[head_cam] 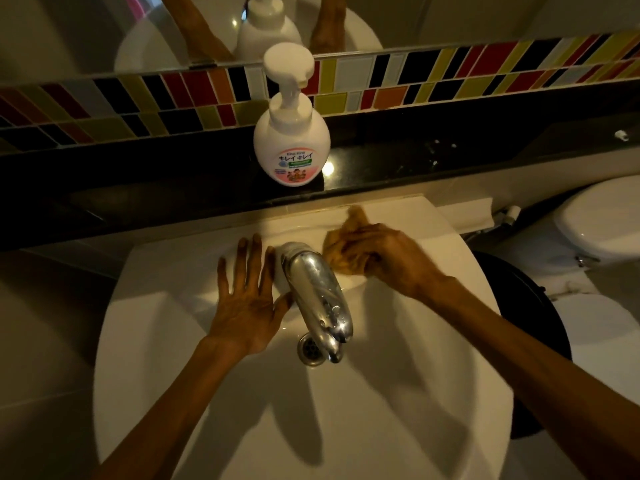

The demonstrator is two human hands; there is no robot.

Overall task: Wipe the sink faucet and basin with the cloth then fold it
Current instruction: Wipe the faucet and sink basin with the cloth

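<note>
Chrome faucet (317, 292) running lengthwise toward the body between both hands, right hand (391, 258) nearer its base, clenched round the bunched brown cloth (337, 249) on the sink (415, 393) ledge; left hand (244, 303) spread flat, empty, alongside.

The white pump soap bottle (292, 147) on the black ledge bears a label reading "Kirei Kirei" above Japanese "キレイキレイ"; smaller print is illegible.

I see a dim, warm-toned view. Light from above glares off the faucet (317, 292) and a spot on the black worktop (398, 161). Arm shadows fan across the basin (398, 358). The right hand (388, 258) is motion-blurred; edges bow outward.
</note>
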